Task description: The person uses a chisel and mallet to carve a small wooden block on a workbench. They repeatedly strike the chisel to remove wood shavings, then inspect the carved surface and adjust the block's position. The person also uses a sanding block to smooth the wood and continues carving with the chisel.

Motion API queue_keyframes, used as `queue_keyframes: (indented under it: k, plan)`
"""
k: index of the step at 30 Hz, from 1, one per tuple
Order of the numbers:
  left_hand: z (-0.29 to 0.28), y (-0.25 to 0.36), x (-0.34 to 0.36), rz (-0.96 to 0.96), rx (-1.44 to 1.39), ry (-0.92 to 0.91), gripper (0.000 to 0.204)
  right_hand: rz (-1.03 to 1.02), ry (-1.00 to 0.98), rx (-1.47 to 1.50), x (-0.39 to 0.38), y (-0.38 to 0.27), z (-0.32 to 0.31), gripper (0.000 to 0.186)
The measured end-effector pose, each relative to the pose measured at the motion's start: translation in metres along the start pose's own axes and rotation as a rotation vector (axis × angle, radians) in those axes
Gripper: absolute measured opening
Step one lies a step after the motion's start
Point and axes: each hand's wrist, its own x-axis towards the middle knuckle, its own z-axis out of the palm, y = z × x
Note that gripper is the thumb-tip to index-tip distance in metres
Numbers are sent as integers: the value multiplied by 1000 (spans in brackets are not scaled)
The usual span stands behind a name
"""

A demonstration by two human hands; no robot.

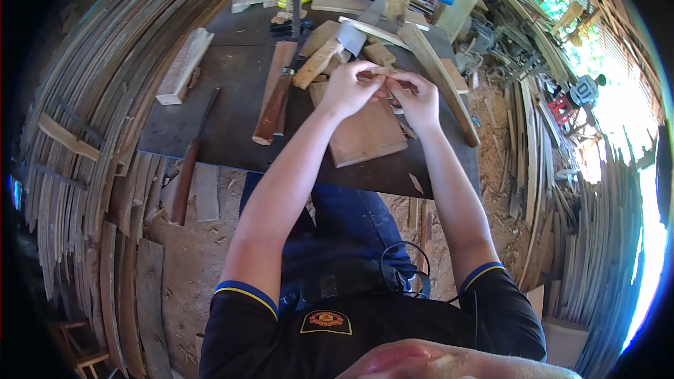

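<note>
Pinching a small wood piece (383, 70) between the fingertips of left hand (349, 89) and right hand (415, 98), each grip drawn together on it, just above a board (368, 133) near the front edge of the worktop (232, 126). Showing a bar (442, 84) along the right edge, a block (184, 69) near the left edge, and a long-handled blade (185, 182) overhanging the front. Beyond, stacked planks (105, 112) and a shavings-strewn floor (186, 267).

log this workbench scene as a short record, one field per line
hands: left hand and right hand meet, fingertips pinching a small piece, apparently wood
nearest below: flat wooden board
surface: dark table
table left: brown-handled tool, handle past the near edge
table right: long wooden bar
far left: stacked wooden strips
</note>
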Motion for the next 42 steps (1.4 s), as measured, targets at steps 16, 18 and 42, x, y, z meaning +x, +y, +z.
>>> queue_keyframes:
  k: [16, 18, 42]
  plan:
    - [-3, -10, 3, 51, 88, 42, 22, -82, 61, -109, -4, -3, 4, 9]
    - [-2, -7, 3, 21, 75, 30, 21, -105, 76, -153, -4, -3, 4, 9]
    - [-3, -3, 1, -47, 55, 59, 21, -327, 62, -277, -8, -9, 9, 10]
